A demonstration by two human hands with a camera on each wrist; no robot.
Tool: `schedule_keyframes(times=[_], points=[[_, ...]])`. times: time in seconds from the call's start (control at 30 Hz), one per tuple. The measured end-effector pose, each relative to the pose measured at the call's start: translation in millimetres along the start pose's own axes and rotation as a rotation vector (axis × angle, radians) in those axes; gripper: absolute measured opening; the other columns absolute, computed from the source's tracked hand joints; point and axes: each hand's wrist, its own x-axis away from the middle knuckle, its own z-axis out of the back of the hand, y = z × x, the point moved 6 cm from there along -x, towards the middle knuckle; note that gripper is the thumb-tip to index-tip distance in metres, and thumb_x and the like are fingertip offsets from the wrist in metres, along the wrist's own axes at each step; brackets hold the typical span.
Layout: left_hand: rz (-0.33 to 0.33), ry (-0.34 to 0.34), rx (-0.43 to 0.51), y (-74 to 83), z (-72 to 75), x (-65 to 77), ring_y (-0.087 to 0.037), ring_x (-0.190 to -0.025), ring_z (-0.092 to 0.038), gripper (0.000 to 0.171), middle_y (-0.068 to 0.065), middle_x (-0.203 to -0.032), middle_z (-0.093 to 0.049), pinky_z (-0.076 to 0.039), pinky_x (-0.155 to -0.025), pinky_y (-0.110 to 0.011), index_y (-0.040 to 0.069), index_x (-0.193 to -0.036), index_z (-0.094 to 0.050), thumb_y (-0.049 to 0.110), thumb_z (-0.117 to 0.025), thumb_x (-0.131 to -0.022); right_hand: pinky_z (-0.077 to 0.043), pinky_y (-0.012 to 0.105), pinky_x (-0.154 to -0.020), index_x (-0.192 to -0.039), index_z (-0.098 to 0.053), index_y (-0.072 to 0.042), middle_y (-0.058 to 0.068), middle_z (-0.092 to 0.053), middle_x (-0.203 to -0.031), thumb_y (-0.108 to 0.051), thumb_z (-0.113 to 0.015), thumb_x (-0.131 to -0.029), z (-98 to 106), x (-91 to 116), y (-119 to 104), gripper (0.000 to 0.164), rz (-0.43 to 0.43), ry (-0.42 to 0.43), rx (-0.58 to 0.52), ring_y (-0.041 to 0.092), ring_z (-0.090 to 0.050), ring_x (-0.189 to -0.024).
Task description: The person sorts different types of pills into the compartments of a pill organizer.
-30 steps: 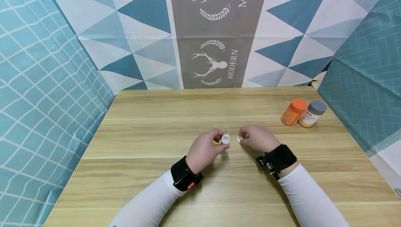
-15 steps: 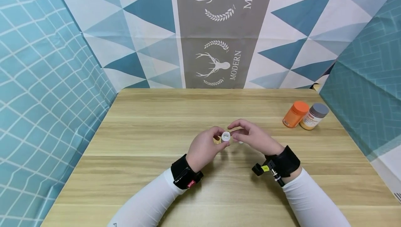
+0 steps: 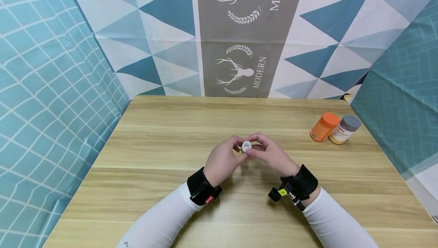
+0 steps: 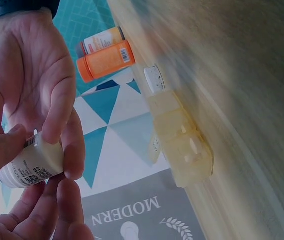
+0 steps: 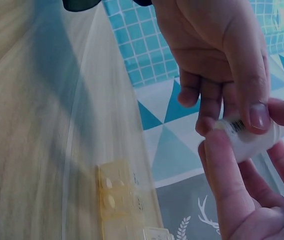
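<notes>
A small white pill bottle (image 3: 246,146), mouth uncapped, is held above the middle of the table by both hands. My left hand (image 3: 222,162) pinches it between thumb and fingers. My right hand (image 3: 273,158) grips it from the other side, its fingertips near the base in the left wrist view. Below the hands lies a translucent yellow pill organizer (image 4: 181,140) with several compartments; pale pills show in it in the right wrist view. A white cap (image 4: 154,78) lies on the table beside the organizer. In the head view, the hands hide most of the organizer and the cap.
An orange bottle (image 3: 324,127) and a white-labelled bottle with a grey lid (image 3: 345,130) stand together at the right rear of the wooden table (image 3: 164,126). Patterned cloth walls (image 3: 171,31) enclose the table at the back and sides.
My right hand has let go of the white cap on the table and moved left and slightly up to take hold of the pill bottle. My left hand keeps its grip on it.
</notes>
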Motion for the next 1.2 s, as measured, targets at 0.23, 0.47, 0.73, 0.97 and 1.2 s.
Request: schedule_keyframes(times=[0.23,0.47,0.73,0.97,1.2], points=[[0.034,-0.033,0.068,-3.8,6.7,-5.2,-0.011,-0.094,-0.061,0.058,0.001,-0.12,-0.065,-0.05,-0.068,-0.027,0.012,-0.134,-0.052,0.035,-0.077,-0.087,-0.054,0.037,-0.089,-0.128,-0.05,0.003,0.017,-0.056,-0.12,-0.011,-0.063,-0.097,9.0,0.0,-2.9,0.036,-0.005,0.072,0.003,0.022,-0.064,-0.105],[-0.033,-0.135,-0.113,-7.0,4.6,-7.1,-0.02,-0.107,-0.061,0.048,-0.004,-0.124,-0.063,-0.051,-0.086,-0.034,0.009,-0.126,-0.06,0.03,-0.077,-0.087,-0.055,0.045,-0.085,-0.126,-0.053,0.0,0.018,-0.057,-0.12,-0.01,-0.064,-0.096,26.9,2.1,-2.4,0.033,0.003,0.14,0.18,0.033,-0.062,-0.103],[-0.146,-0.251,-0.444,-17.8,-15.6,-16.8,-0.019,-0.107,-0.062,0.048,-0.006,-0.125,-0.063,-0.051,-0.09,-0.032,0.009,-0.126,-0.061,0.029,-0.078,-0.086,-0.053,0.038,-0.077,-0.115,-0.064,-0.008,0.007,-0.064,-0.11,-0.012,-0.07,-0.092,31.7,0.4,-6.7,0.024,0.102,0.168,0.742,0.02,-0.06,-0.098],[-0.189,-0.324,-0.542,-21.7,-31.6,-24.3,-0.018,-0.102,-0.065,0.039,-0.003,-0.118,-0.066,-0.054,-0.082,-0.031,0.012,-0.123,-0.061,0.019,-0.075,-0.087,-0.053,0.042,-0.082,-0.112,-0.067,-0.01,0.005,-0.066,-0.109,-0.015,-0.072,-0.088,26.6,-4.2,1.4,0.025,0.132,0.104,1.073,0.019,-0.063,-0.095],[-0.213,-0.342,-0.536,-19.5,-39.3,-27.7,-0.017,-0.104,-0.066,0.033,-0.001,-0.117,-0.069,-0.053,-0.084,-0.03,0.014,-0.122,-0.064,0.007,-0.067,-0.09,-0.053,0.043,-0.083,-0.114,-0.067,-0.009,0.006,-0.065,-0.111,-0.014,-0.071,-0.09,25.6,-6.1,7.4,0.025,0.091,0.06,1.118,0.021,-0.063,-0.097]])
